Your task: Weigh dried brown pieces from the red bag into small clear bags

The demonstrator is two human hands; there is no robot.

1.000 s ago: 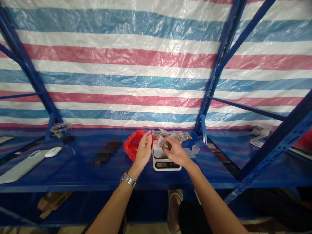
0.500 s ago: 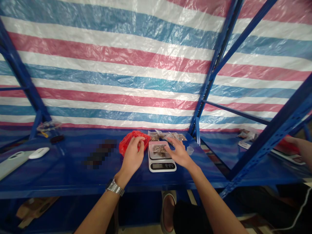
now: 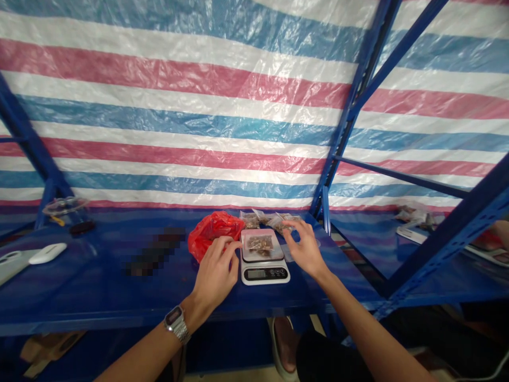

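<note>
A white digital kitchen scale stands in front of me with a heap of small brown pieces on its platform; whether a clear bag encloses them is hard to make out. My left hand, fingers loosely bent and apart, is at the scale's left edge, in front of a crumpled red plastic bag. To the right of the platform is my right hand, thumb and forefinger parted, nothing visible between them. Below its fingers lies a clear, flat plastic piece. Several small clear bags of brown pieces lie behind the scale.
On the left of the blue shelf are a white case, a phone, a dark round lid and a blurred-out dark object. A blue upright rises at right; another person's hand is beyond it.
My right hand has drawn back to the right, off the platform, uncovering the brown pieces. My left hand has come lower, beside the scale. The view has shifted slightly.
</note>
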